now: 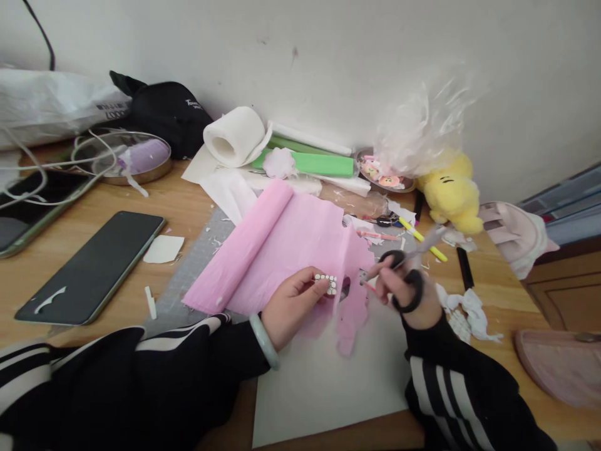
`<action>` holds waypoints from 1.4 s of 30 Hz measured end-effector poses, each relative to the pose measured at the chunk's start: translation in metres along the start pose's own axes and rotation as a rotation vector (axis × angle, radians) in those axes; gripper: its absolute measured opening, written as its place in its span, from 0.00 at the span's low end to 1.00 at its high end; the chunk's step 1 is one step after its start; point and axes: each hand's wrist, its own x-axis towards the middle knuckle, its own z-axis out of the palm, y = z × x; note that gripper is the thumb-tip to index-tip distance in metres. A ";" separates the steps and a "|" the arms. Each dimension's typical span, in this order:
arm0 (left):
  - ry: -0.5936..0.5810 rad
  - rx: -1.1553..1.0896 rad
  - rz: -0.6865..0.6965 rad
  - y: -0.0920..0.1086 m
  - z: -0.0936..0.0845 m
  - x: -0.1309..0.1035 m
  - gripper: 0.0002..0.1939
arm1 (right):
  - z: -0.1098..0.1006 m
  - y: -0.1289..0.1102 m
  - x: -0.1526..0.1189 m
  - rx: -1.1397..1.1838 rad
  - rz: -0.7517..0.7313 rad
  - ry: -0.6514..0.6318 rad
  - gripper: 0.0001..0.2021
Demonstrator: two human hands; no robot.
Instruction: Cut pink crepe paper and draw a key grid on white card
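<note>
My left hand (295, 300) is closed, thumb over fingers, on a small piece with rows of white rounded shapes (332, 285). That piece lies against the ragged edge of a pink crepe paper sheet (305, 232), whose rolled part (248, 244) slants across the desk. Holes and torn strips show in the paper just right of the hand. My right hand (397, 291) has its fingers through the black handles of a pair of scissors (410, 294); the blurred blades point up and right, away from the paper. Whether the blades are parted I cannot tell.
A white sheet (328, 388) lies below the hands, a grey cutting mat (173, 282) under the paper. Two phones, one a dark phone (94, 263), are at left. Behind stand a tissue roll (235, 134), green paper (323, 164) and a yellow plush toy (451, 194). Scraps and markers lie right.
</note>
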 end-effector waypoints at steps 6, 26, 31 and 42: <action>-0.126 0.038 -0.006 -0.004 -0.001 0.002 0.09 | 0.032 0.006 -0.013 0.022 0.215 -0.278 0.17; -0.096 -0.062 -0.087 0.005 0.017 -0.029 0.13 | 0.030 0.014 -0.008 0.067 0.138 -0.163 0.12; -0.018 -0.097 0.053 0.004 0.013 -0.021 0.09 | 0.041 0.020 -0.014 0.077 0.084 -0.128 0.13; 0.082 -0.094 -0.045 -0.007 0.007 -0.017 0.11 | 0.045 0.017 -0.020 0.185 0.032 -0.136 0.13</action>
